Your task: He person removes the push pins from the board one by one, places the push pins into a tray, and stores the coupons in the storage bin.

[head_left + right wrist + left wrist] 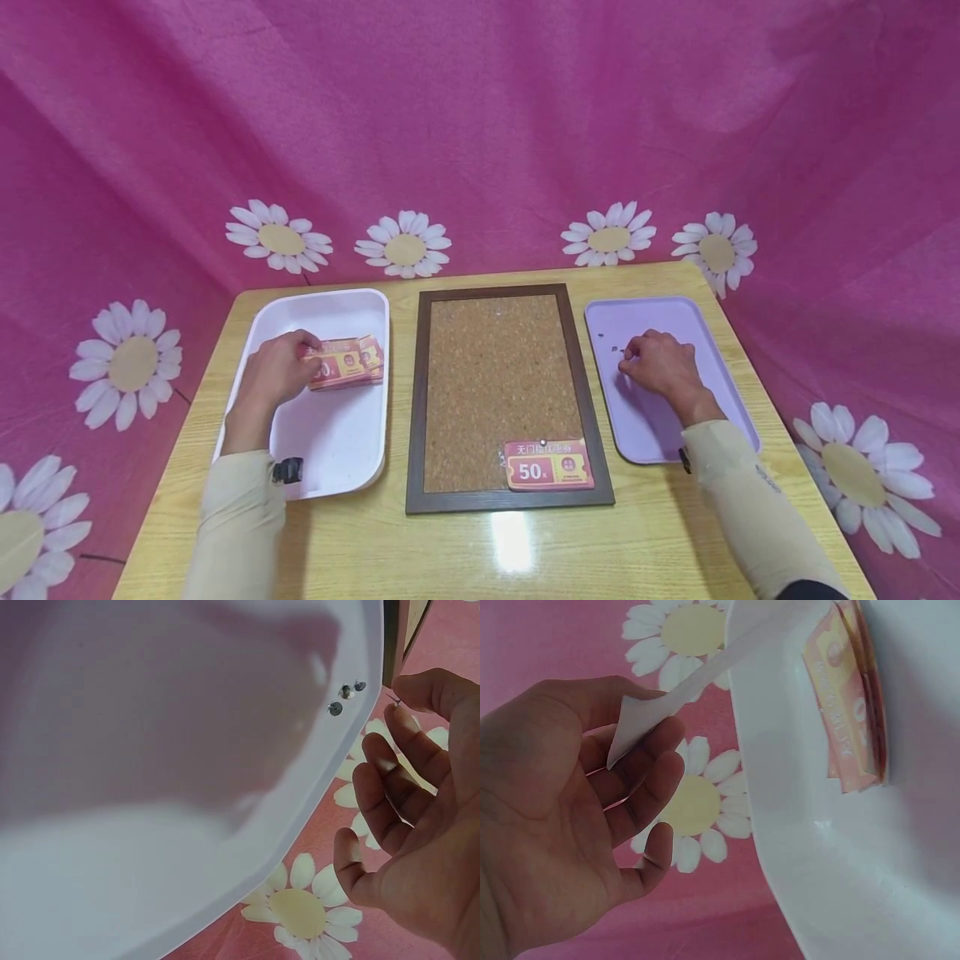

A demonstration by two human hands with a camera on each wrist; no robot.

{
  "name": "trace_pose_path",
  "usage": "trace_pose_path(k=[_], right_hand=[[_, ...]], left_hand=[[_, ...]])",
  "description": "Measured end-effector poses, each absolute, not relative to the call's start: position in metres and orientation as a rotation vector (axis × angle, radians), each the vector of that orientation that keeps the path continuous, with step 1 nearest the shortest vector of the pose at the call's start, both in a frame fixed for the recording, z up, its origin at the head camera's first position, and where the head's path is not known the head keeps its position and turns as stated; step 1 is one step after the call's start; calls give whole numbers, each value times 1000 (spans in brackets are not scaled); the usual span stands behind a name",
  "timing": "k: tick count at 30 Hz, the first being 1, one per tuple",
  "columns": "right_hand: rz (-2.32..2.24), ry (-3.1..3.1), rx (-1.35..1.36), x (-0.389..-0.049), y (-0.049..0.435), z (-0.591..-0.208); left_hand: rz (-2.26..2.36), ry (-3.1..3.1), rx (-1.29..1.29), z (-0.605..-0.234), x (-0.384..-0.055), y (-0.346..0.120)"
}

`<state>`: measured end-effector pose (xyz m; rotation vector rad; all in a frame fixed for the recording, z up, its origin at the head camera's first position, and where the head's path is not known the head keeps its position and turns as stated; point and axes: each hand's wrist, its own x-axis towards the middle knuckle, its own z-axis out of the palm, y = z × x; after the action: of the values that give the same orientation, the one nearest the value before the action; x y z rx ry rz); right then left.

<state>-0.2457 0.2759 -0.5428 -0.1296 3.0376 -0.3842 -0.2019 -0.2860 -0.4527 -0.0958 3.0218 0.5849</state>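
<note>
Over the white bin (330, 467), my left hand (277, 371) pinches a paper coupon (639, 724) between thumb and fingers; the coupon is seen nearly edge-on in the left wrist view. Beside it, a stack of red and yellow coupons (847, 705) lies in the bin. Above the lilac tray (637, 433), my right hand (663, 367) holds a small thumbtack (397, 700) between thumb and index finger, its thin point showing. Several more thumbtacks (345, 691) lie near the tray's edge.
Between bin and tray lies a brown-framed corkboard (495, 375). A coupon marked 50 (531, 473) sits at its lower right corner, with a tack (543, 442) at its top edge. Behind the wooden table (360, 550) hangs a pink flowered cloth (480, 125).
</note>
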Motion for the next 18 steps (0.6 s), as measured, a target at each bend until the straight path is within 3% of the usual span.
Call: trace_pose_path(k=[18], right_hand=[[-420,3004,-99,-250,285,-550]], left_hand=[[621,2874,-152,-480,-210,-296]])
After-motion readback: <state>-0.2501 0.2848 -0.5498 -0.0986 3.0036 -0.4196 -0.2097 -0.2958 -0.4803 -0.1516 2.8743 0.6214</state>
